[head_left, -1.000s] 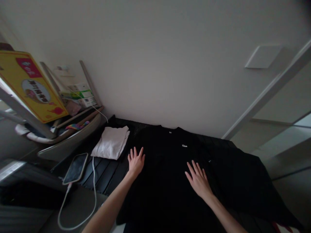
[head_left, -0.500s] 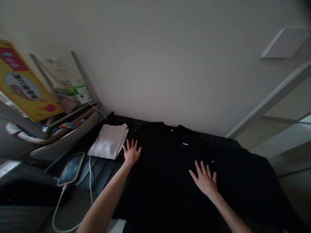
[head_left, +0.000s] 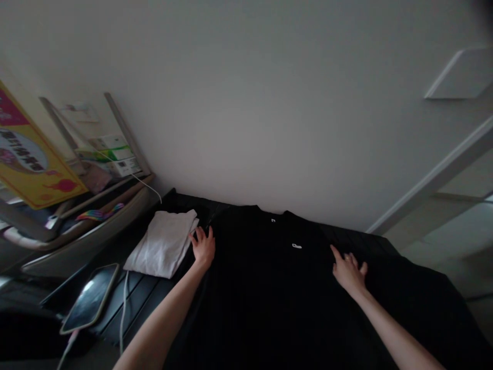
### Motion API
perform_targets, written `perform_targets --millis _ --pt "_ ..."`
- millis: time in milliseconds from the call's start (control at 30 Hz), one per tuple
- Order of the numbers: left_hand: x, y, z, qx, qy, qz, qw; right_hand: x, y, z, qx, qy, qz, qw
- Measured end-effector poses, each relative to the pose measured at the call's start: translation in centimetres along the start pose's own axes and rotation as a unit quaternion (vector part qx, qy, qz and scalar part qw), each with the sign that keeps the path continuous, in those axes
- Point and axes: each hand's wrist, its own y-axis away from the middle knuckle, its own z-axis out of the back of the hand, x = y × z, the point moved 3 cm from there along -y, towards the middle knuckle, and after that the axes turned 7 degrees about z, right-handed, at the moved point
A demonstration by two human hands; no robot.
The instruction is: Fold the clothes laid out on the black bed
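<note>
Head cam, and I'm looking down at a black shirt (head_left: 265,288) that's lying spread out on the desk (head_left: 147,289), collar pointing at the wall (head_left: 269,113). My left grip (head_left: 204,251) is hovering or resting (hard to tell) at its left shoulder, fingers bent but apart, just beside a folded cloth (head_left: 162,244). My right grip (head_left: 349,272) is sitting over by the other shoulder, index stretched out, the rest curling; I can't tell if it's pinching any fabric.

Handling-wise, I'm betting on light, soft and floppy, nothing fragile, probably sagging if held from one spot, so I'd be going for both shoulder seams.

Material-wise, the shirt's looking matte and so dark that its folds are vanishing, with only a small neck label (head_left: 273,220) and a pale chest mark (head_left: 296,246) standing out. The cloth's looking pale, squarish and slightly wrinkled. Next to it, a glossy, rounded-corner phone (head_left: 90,298) is lying on the slatted desktop.
</note>
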Motion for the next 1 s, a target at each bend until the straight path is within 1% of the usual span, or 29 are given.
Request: perform_targets --millis 67,133,167,233,300,400,467,500,567,600,667,733,800,867,933,1000 --pt "0.5 -0.4 -1.0 0.004 0.003 -0.020 1.000 0.1 -0.6 0.1 -0.012 0.007 0.060 0.998" --pt "0.8 -0.5 -1.3 -0.013 0.012 -0.038 0.999 -0.2 -1.1 0.8 -0.027 0.020 0.118 0.992" --pt "0.9 -0.6 -1.2 -0.022 0.017 -0.047 0.998 -0.5 -1.3 1.5 -0.042 0.030 0.130 0.990" --pt "0.7 -0.6 -0.8 -0.036 0.027 -0.068 0.997 -1.2 -1.8 2.8 -0.082 0.062 0.114 0.988" --pt "0.3 -0.6 -0.2 -0.040 0.040 -0.085 0.995 -1.7 -2.0 3.9 -0.106 0.092 0.073 0.987" --pt "-0.3 -0.5 0.8 -0.039 0.072 -0.088 0.993 -1.6 -2.1 4.2 -0.071 0.099 0.007 0.993" --pt "-0.5 -0.6 1.2 -0.032 0.095 -0.075 0.992 -0.6 -1.7 4.4 -0.066 0.100 -0.025 0.992" --pt "-0.6 -0.7 1.3 -0.029 0.102 -0.067 0.992 0.2 -1.4 4.6 -0.080 0.099 -0.030 0.991" --pt "-0.7 -1.2 1.3 -0.024 0.110 -0.055 0.992 2.7 -0.5 5.2 -0.119 0.074 0.002 0.990" --pt "-0.8 -1.5 1.3 -0.022 0.111 -0.056 0.992 4.2 0.1 5.6 -0.136 0.049 0.034 0.989" --pt "-1.0 -2.4 1.2 -0.011 0.112 -0.066 0.991 7.7 2.1 6.2 -0.149 -0.025 0.117 0.982" --pt "-1.2 -3.2 1.1 0.021 0.111 -0.079 0.991 11.2 4.6 6.7 -0.152 -0.099 0.178 0.967" --pt "-1.4 -3.7 1.1 0.056 0.105 -0.086 0.989 14.4 7.4 7.0 -0.137 -0.157 0.235 0.949" --pt "-1.5 -4.1 1.3 0.072 0.100 -0.086 0.989 16.9 9.8 7.1 -0.109 -0.198 0.269 0.936" --pt "-1.4 -4.4 1.7 0.074 0.101 -0.076 0.989 18.6 11.4 7.2 -0.074 -0.226 0.287 0.928" --pt "-0.9 -4.9 2.2 0.074 0.107 -0.044 0.991 19.4 12.0 7.4 -0.043 -0.248 0.286 0.924"
